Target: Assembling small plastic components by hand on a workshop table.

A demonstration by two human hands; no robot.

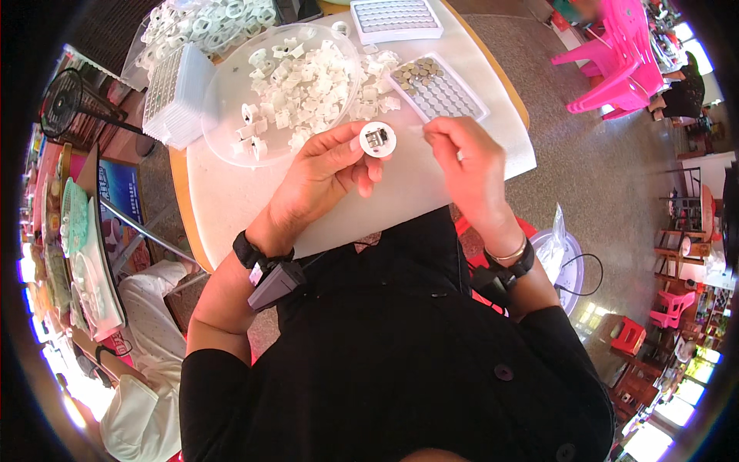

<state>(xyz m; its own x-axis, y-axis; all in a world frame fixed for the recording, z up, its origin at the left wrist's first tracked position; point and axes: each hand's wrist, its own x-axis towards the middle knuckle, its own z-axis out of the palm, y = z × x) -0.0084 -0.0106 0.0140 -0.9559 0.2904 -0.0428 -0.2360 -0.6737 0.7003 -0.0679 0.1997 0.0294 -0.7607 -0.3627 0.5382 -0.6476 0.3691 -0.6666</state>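
Note:
Between the thumb and fingers of my left hand [329, 163], above the near half of the table, is a small round white plastic part [378, 151]. Its face is turned up and shows a metal and black insert in the middle. My right hand [471, 162] is a little to the right, apart from the part, with thumb and fingers pinched together. What the pinch holds, if anything, is too small to make out. Just beyond the right hand lies a white tray [454, 100] of round recesses, with several coin-like metal discs [416, 71] in its far left corner.
A clear round tray [219, 127] heaped with white plastic parts [296, 85] stands beyond my left hand. Stacked white trays [175, 96] rise at its left. Another recessed tray [396, 21] sits at the far edge. A person in light clothes [150, 369] is at the left.

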